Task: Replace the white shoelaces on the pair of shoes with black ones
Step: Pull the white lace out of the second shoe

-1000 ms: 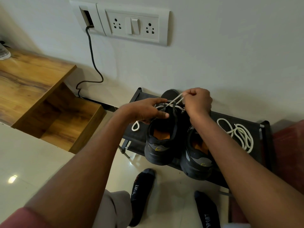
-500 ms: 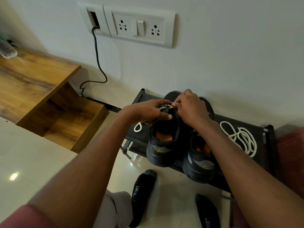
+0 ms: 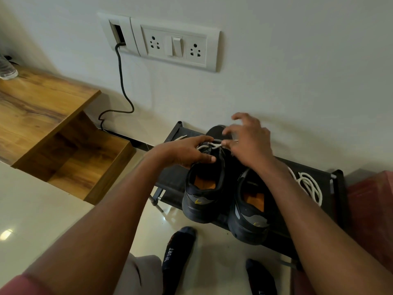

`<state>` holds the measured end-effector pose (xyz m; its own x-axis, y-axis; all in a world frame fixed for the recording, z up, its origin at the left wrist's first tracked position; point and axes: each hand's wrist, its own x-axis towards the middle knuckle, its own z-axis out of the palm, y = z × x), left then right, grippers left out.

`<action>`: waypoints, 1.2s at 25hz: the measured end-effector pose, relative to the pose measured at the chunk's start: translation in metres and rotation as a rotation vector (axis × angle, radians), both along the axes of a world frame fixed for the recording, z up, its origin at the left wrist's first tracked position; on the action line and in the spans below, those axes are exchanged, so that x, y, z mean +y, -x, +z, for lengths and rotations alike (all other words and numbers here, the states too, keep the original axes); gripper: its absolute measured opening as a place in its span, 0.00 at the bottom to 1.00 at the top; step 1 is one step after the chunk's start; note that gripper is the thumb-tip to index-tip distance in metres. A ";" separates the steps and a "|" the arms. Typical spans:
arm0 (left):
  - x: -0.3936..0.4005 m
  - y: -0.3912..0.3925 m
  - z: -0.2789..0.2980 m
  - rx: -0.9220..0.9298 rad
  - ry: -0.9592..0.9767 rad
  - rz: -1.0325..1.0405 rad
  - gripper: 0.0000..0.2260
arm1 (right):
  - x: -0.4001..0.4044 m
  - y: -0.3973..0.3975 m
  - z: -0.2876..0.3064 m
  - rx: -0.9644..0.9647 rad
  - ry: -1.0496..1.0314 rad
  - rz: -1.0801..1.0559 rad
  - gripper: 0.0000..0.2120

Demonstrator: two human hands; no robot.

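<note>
two dark grey sports shoes with orange insoles [image 3: 204, 188] sit side by side on a low black rack [image 3: 172, 177]. the left hand [image 3: 182, 152] pinches the white shoelace [image 3: 212, 145] on the left shoe; the right hand [image 3: 248, 141] hovers spread-fingered above it. a loose coiled white lace [image 3: 309, 186] lies right.

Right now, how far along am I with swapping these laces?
One white lace already lies loose on the rack, apparently off the right shoe. The left shoe is still laced white; your left hand steadies it, your right hand is open above. No black laces visible.
</note>
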<state>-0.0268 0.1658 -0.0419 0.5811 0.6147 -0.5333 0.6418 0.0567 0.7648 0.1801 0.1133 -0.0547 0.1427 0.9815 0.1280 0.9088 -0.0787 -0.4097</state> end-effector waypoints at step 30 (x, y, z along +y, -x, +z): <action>-0.002 0.000 -0.003 -0.011 0.048 0.019 0.32 | -0.003 0.001 -0.003 0.303 -0.358 -0.440 0.09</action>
<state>-0.0271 0.1637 -0.0445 0.5760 0.5992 -0.5560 0.6316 0.1055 0.7681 0.1792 0.1101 -0.0580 0.6038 0.7269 0.3273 0.6623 -0.2289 -0.7134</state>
